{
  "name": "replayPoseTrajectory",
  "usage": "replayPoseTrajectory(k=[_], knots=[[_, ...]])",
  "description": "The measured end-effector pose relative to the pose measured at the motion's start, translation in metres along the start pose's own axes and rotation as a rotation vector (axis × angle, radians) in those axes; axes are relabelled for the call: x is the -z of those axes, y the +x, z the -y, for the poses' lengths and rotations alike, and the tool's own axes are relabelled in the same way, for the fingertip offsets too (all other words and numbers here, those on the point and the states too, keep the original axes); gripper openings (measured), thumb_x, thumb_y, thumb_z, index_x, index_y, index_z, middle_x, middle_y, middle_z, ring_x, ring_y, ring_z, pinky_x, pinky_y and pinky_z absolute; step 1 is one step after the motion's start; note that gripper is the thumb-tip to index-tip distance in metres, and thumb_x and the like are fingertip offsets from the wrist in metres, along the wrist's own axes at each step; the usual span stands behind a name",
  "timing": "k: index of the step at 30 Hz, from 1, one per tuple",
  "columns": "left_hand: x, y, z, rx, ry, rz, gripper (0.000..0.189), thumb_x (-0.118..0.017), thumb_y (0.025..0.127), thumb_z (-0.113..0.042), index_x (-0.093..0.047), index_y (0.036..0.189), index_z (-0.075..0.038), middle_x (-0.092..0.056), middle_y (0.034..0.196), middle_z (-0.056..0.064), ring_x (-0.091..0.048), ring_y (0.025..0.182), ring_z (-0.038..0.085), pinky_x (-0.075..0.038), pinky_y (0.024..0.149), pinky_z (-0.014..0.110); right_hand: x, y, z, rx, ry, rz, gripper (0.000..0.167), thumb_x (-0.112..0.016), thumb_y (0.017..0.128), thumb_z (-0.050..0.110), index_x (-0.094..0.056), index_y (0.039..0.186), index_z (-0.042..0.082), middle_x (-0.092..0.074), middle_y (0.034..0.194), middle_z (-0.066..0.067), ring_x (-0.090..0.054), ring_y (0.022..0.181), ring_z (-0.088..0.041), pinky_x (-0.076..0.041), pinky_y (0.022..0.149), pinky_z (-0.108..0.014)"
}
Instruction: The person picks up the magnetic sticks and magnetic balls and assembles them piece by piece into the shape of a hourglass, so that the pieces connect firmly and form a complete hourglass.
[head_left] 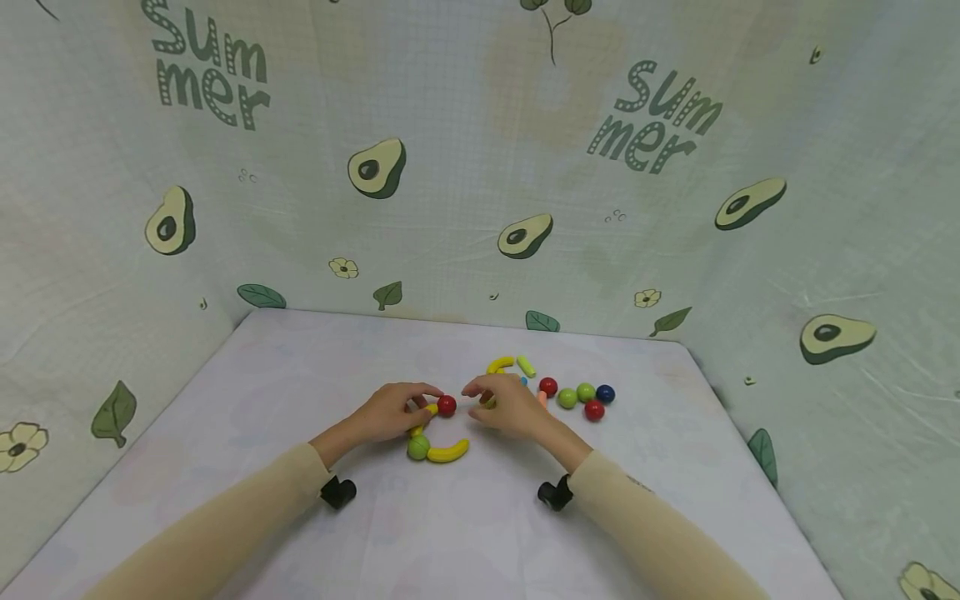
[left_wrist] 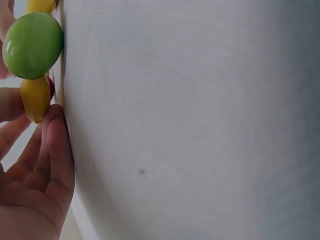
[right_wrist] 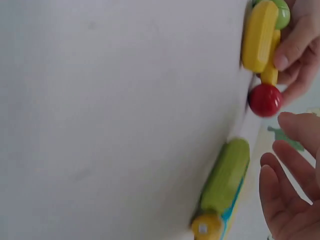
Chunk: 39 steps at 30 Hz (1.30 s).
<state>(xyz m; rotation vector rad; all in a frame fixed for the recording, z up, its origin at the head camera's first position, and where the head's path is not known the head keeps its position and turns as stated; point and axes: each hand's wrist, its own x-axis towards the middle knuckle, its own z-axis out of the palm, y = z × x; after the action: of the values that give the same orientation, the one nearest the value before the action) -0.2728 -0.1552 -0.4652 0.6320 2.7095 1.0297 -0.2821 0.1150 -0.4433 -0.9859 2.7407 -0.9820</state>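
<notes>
My left hand [head_left: 384, 412] pinches a curved yellow rod [left_wrist: 35, 97] between thumb and fingers. A red ball [head_left: 447, 406] sits at one end of that rod and a green ball [head_left: 418, 447] at the other. From the green ball a second curved yellow rod [head_left: 448, 452] reaches right, so the pieces make an open bend on the table. Just right of the red ball is my right hand [head_left: 513, 407], its fingers spread and loosely bent, holding nothing. Below its fingers, in the right wrist view, a light green rod [right_wrist: 227, 175] lies among partly hidden yellow and blue pieces.
Behind the right hand lie a curved yellow rod [head_left: 500, 362] and a light green rod [head_left: 527, 367]. An orange rod [head_left: 542, 398] is partly covered by that hand. To its right are red balls [head_left: 548, 387], green balls [head_left: 567, 398] and a dark blue ball [head_left: 605, 394].
</notes>
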Motion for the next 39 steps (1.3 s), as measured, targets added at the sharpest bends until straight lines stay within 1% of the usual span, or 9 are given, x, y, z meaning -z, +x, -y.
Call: replayPoseTrajectory(k=[5, 7, 12, 15, 17, 23, 30, 34, 39], knots=[[-0.001, 0.0, 0.001, 0.018, -0.005, -0.002, 0.037, -0.071, 0.102, -0.02, -0.069, 0.138, -0.023, -0.07, 0.11, 0.002, -0.062, 0.079, 0.014, -0.055, 0.069, 0.03, 0.025, -0.017, -0.011, 0.024, -0.007, 0.0, 0.032, -0.08, 0.095, 0.007, -0.074, 0.126, 0.004, -0.075, 0.124, -0.012, -0.07, 0.107, -0.034, -0.061, 0.091, -0.049], [-0.001, 0.0, 0.001, 0.027, -0.002, -0.004, 0.036, -0.071, 0.102, -0.02, -0.069, 0.138, -0.023, -0.07, 0.11, 0.001, -0.062, 0.079, 0.014, -0.055, 0.07, 0.029, 0.034, -0.024, -0.016, 0.018, -0.035, 0.0, 0.032, -0.08, 0.095, 0.007, -0.074, 0.126, 0.004, -0.075, 0.123, -0.012, -0.069, 0.107, -0.034, -0.061, 0.09, -0.047], [0.0, -0.001, -0.001, 0.043, -0.005, -0.003, 0.036, -0.071, 0.102, -0.02, -0.069, 0.138, -0.023, -0.07, 0.11, 0.001, -0.062, 0.081, 0.014, -0.056, 0.07, 0.029, 0.055, -0.04, -0.032, -0.01, -0.112, 0.0, 0.029, -0.076, 0.095, 0.002, -0.075, 0.125, 0.005, -0.074, 0.116, -0.013, -0.065, 0.098, -0.032, -0.058, 0.083, -0.04], [0.0, -0.001, -0.002, 0.042, -0.011, 0.0, 0.037, -0.072, 0.102, -0.019, -0.069, 0.138, -0.023, -0.07, 0.11, 0.002, -0.062, 0.081, 0.014, -0.056, 0.071, 0.029, 0.063, -0.048, -0.043, 0.01, -0.145, -0.007, 0.03, -0.073, 0.094, -0.006, -0.076, 0.122, 0.003, -0.074, 0.111, -0.014, -0.064, 0.096, -0.034, -0.056, 0.083, -0.041], [0.0, -0.001, -0.003, 0.043, -0.01, 0.0, 0.037, -0.072, 0.102, -0.019, -0.069, 0.138, -0.022, -0.07, 0.11, 0.001, -0.062, 0.082, 0.014, -0.056, 0.071, 0.029, 0.067, -0.052, -0.05, 0.034, -0.165, -0.016, 0.031, -0.071, 0.092, -0.01, -0.076, 0.121, 0.002, -0.074, 0.11, -0.014, -0.065, 0.095, -0.034, -0.058, 0.083, -0.042], [0.001, -0.002, -0.004, 0.051, -0.003, -0.003, 0.037, -0.072, 0.101, -0.019, -0.069, 0.138, -0.022, -0.069, 0.109, 0.001, -0.062, 0.08, 0.014, -0.055, 0.07, 0.029, 0.071, -0.057, -0.062, 0.088, -0.219, -0.008, 0.032, -0.077, 0.089, -0.011, -0.076, 0.118, 0.002, -0.076, 0.116, -0.009, -0.069, 0.107, -0.032, -0.058, 0.094, -0.05], [0.0, -0.002, -0.004, 0.043, 0.001, -0.007, 0.037, -0.071, 0.102, -0.019, -0.069, 0.138, -0.022, -0.07, 0.11, 0.001, -0.062, 0.082, 0.014, -0.056, 0.071, 0.029, 0.068, -0.053, -0.063, 0.125, -0.276, 0.042, 0.036, -0.077, 0.088, -0.013, -0.077, 0.118, 0.006, -0.075, 0.123, -0.007, -0.066, 0.118, -0.029, -0.055, 0.103, -0.05], [0.0, -0.002, -0.005, 0.04, -0.002, -0.008, 0.036, -0.071, 0.102, -0.019, -0.069, 0.138, -0.022, -0.07, 0.11, 0.001, -0.061, 0.082, 0.015, -0.055, 0.071, 0.029, 0.067, -0.05, -0.062, 0.123, -0.296, 0.084, 0.037, -0.075, 0.087, -0.015, -0.078, 0.117, 0.007, -0.074, 0.122, -0.005, -0.065, 0.119, -0.029, -0.054, 0.105, -0.05], [-0.001, -0.001, -0.005, 0.038, 0.0, -0.009, 0.036, -0.071, 0.102, -0.019, -0.069, 0.138, -0.022, -0.07, 0.11, 0.001, -0.061, 0.082, 0.015, -0.056, 0.071, 0.029, 0.066, -0.05, -0.06, 0.104, -0.312, 0.113, 0.033, -0.076, 0.088, -0.014, -0.08, 0.113, 0.008, -0.075, 0.115, -0.003, -0.064, 0.114, -0.027, -0.055, 0.102, -0.048]])
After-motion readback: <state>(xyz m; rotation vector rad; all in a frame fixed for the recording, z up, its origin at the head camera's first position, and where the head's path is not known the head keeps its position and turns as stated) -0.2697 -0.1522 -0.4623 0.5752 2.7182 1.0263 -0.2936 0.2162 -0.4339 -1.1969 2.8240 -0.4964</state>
